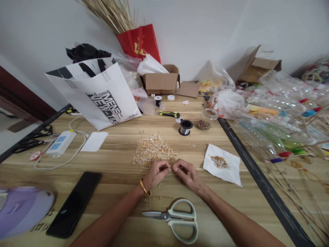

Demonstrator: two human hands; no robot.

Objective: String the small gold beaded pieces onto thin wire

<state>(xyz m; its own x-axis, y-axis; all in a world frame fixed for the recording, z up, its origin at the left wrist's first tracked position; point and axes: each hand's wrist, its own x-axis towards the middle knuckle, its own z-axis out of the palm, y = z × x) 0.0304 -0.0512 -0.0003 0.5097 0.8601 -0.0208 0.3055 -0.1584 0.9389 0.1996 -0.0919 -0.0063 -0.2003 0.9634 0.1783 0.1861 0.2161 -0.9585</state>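
While left grip (156, 173) and right grip (189, 175) pinch, contents too small to tell | gold-and-clear heap (153, 148) just beyond left grip

Plain pale-grey wall (195, 31) behind, dark reddish-brown panel (22, 91) at far left, can't tell if door or furniture. Counter (117, 152) is light wood-grain with brown streaks, far side up near the wall; black strip (247, 158) runs front to back on the right. Light's soft, slightly dim, faint shadows on the wall.
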